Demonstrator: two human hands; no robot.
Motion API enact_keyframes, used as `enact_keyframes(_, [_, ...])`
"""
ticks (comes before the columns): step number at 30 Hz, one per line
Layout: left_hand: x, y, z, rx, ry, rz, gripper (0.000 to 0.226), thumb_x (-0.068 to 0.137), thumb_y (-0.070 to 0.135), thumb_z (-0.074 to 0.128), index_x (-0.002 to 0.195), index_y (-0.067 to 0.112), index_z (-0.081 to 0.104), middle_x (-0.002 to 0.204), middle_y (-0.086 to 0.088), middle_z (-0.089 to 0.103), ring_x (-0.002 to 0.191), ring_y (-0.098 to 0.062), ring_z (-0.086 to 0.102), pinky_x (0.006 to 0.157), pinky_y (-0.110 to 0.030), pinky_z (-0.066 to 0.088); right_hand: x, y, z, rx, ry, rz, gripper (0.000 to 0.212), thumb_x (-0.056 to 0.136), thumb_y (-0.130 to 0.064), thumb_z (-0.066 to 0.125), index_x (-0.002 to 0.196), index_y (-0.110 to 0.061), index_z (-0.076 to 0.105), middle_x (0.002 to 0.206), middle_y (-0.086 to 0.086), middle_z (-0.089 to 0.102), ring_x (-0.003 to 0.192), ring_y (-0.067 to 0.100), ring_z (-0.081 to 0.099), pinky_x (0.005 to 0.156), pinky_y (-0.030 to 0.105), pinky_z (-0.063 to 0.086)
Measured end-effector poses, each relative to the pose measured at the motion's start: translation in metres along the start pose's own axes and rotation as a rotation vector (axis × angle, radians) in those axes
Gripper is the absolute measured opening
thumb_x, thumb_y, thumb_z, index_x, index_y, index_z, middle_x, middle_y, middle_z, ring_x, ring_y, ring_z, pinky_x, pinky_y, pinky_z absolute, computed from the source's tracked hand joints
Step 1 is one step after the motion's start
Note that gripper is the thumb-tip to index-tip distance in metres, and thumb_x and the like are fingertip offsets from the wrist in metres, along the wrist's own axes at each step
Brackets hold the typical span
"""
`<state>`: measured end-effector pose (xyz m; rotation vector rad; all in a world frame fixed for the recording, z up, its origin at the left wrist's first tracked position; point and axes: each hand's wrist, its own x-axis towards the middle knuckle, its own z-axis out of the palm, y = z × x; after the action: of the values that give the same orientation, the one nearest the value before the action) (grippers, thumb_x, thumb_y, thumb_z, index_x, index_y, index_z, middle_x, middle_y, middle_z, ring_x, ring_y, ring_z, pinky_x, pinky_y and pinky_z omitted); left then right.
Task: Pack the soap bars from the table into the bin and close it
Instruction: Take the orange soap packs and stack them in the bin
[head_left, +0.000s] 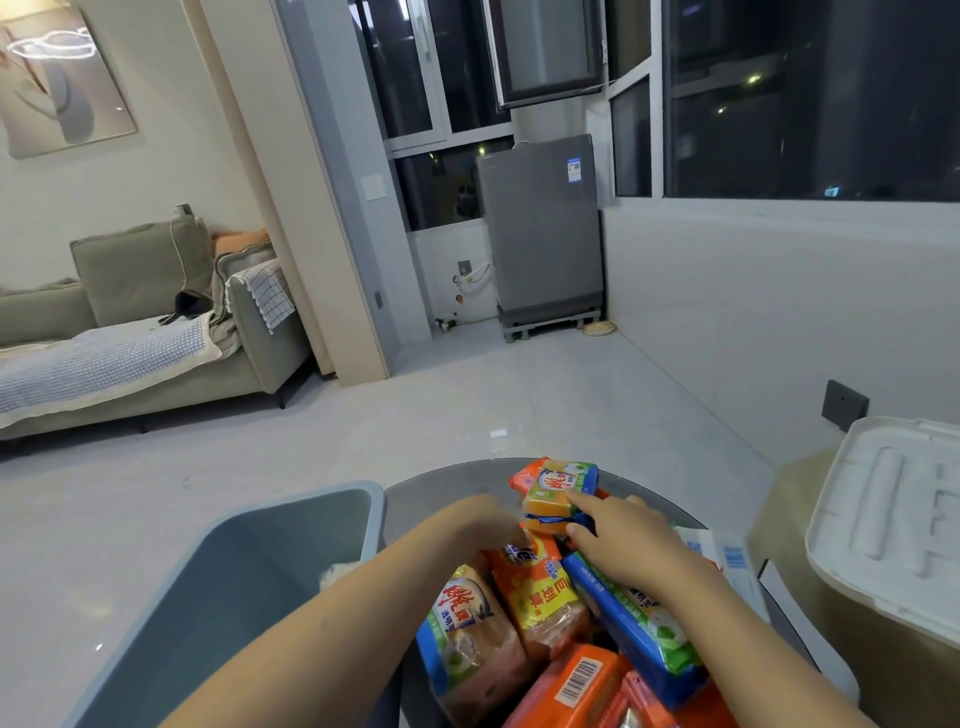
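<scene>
A pale tiled floor (322, 447) fills the middle of the room, with a grey-green sofa (145, 332) against the wall at the left and a grey washing machine (540, 228) standing under dark windows further back. Nearer the camera, a blue-grey bin (244, 582) stands open at the lower left, its rim just beside a round glass table (441, 488). At the right edge a white lid (883, 525) rests on a tan box (800, 582), apart from the bin.

The table carries a heap of wrapped soap bars (550, 618), orange, yellow, blue and green packets lying against and over one another. None can be seen inside the bin from this angle, though a pale scrap shows at its inner wall.

Both bare forearms reach over the heap. The right hand (628, 545) has its thumb and fingers closed around a yellow bar with a blue band (550, 506), which sits on top of the far end of the pile. The left hand (478, 519) lies just left of that bar, its fingers tucked down among the packets; whether it is gripping anything cannot be told.
</scene>
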<state>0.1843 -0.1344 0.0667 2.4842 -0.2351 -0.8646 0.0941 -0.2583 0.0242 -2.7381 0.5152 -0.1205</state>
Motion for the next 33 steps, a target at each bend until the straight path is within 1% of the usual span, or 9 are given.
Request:
enact_keyframes(5, [-0.013,-0.003,-0.002,-0.002,0.020,0.051,0.047,0.090,0.026,0.061,0.128,0.002,0.048,0.129,-0.016,0.057,0.114,-0.029,0.060,0.087,-0.033,0.054,-0.006,-0.002,-0.005,-0.011,0.052,-0.029,0.050,0.093,-0.046,0.035,0.141,-0.035,0.031,0.132,0.002,0.056,0.120,0.024,0.048,0.096,0.038,0.041])
enact_keyframes(8, [-0.030,-0.005,0.001,0.117,0.094,0.128,0.033,0.090,0.032,0.059,0.109,0.006,0.059,0.091,-0.008,0.062,0.080,-0.018,0.060,0.055,-0.020,0.043,-0.014,-0.009,-0.012,-0.023,0.103,-0.086,0.045,0.091,-0.049,0.039,0.134,-0.039,0.041,0.127,0.000,0.059,0.114,0.024,0.050,0.092,0.036,0.041])
enact_keyframes(11, [-0.052,-0.010,0.009,0.156,0.111,0.180,0.022,0.088,0.032,0.059,0.087,0.011,0.056,0.071,-0.001,0.051,0.058,-0.010,0.046,0.048,-0.021,0.033,-0.029,-0.015,-0.017,-0.030,0.110,-0.129,0.043,0.088,-0.050,0.045,0.130,-0.041,0.046,0.128,-0.002,0.058,0.115,0.023,0.048,0.092,0.036,0.039])
enact_keyframes(14, [-0.079,-0.020,0.025,0.239,0.111,0.278,0.019,0.087,0.032,0.058,0.076,0.019,0.051,0.069,0.004,0.042,0.065,-0.012,0.045,0.055,-0.022,0.034,-0.052,-0.012,-0.015,-0.057,0.092,-0.197,0.042,0.086,-0.050,0.049,0.127,-0.041,0.051,0.131,-0.008,0.055,0.122,0.018,0.042,0.096,0.033,0.033])
enact_keyframes(17, [-0.103,-0.031,0.041,0.352,0.113,0.336,0.030,0.087,0.041,0.056,0.105,0.017,0.057,0.102,-0.002,0.057,0.089,-0.016,0.046,0.069,-0.024,0.039,-0.074,-0.001,-0.015,-0.023,0.079,-0.238,0.046,0.085,-0.047,0.052,0.130,-0.039,0.049,0.139,-0.012,0.045,0.129,0.013,0.033,0.105,0.028,0.024])
enact_keyframes(19, [-0.114,-0.038,0.052,0.419,0.106,0.333,0.044,0.087,0.041,0.056,0.120,0.011,0.054,0.126,-0.011,0.054,0.104,-0.023,0.054,0.083,-0.031,0.044,-0.085,0.006,-0.019,0.011,0.091,-0.200,0.048,0.085,-0.047,0.053,0.132,-0.040,0.046,0.142,-0.013,0.041,0.129,0.015,0.033,0.106,0.029,0.026])
enact_keyframes(26, [-0.124,-0.064,0.093,0.424,0.137,0.313,0.057,0.084,0.048,0.058,0.133,0.020,0.046,0.141,-0.007,0.040,0.132,-0.026,0.035,0.106,-0.042,0.036,-0.111,0.020,-0.031,0.080,-0.009,-0.130,0.061,0.085,-0.052,0.052,0.140,-0.036,0.033,0.152,-0.010,0.028,0.136,0.015,0.032,0.108,0.034,0.034])
enact_keyframes(30, [-0.121,-0.076,0.104,0.281,0.183,0.315,0.058,0.084,0.047,0.057,0.137,0.037,0.038,0.139,-0.002,0.044,0.129,-0.025,0.041,0.107,-0.044,0.036,-0.120,0.042,-0.042,0.155,-0.127,-0.056,0.084,0.076,-0.060,0.059,0.144,-0.038,0.016,0.144,-0.009,0.043,0.123,0.011,0.047,0.099,0.026,0.041])
enact_keyframes(33, [-0.119,-0.084,0.105,0.172,0.145,0.289,0.060,0.082,0.050,0.057,0.137,0.044,0.034,0.138,-0.002,0.047,0.126,-0.025,0.046,0.108,-0.046,0.036,-0.127,0.060,-0.046,0.209,-0.283,-0.025,0.099,0.067,-0.063,0.066,0.144,-0.039,0.010,0.144,-0.006,0.037,0.122,0.012,0.045,0.098,0.022,0.038])
